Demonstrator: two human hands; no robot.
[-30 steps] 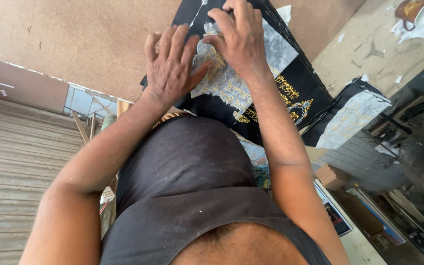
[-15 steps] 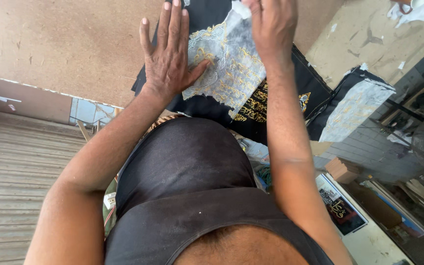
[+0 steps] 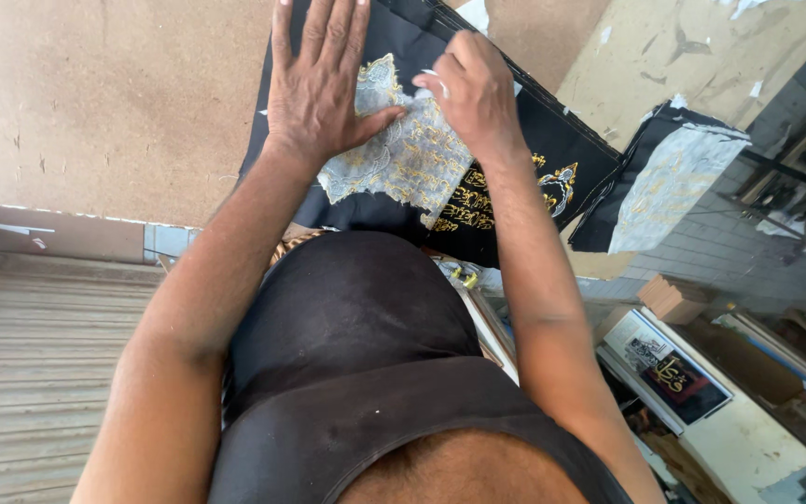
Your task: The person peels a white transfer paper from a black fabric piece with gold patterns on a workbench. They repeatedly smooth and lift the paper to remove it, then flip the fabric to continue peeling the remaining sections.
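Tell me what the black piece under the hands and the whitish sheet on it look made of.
Black piece: seemingly woven cloth, matte, with shiny gold embroidery and a stitched edge. Whitish sheet: probably thin paper or backing, semi-sheer with ragged torn edges, gold showing through.

Around the worktop — the bystanders

A brown board tabletop (image 3: 95,103) fills the upper left; a second black cloth with pale backing (image 3: 669,182) lies at right, a framed black-and-gold print (image 3: 669,373) below it — beside a small cardboard box (image 3: 672,297).
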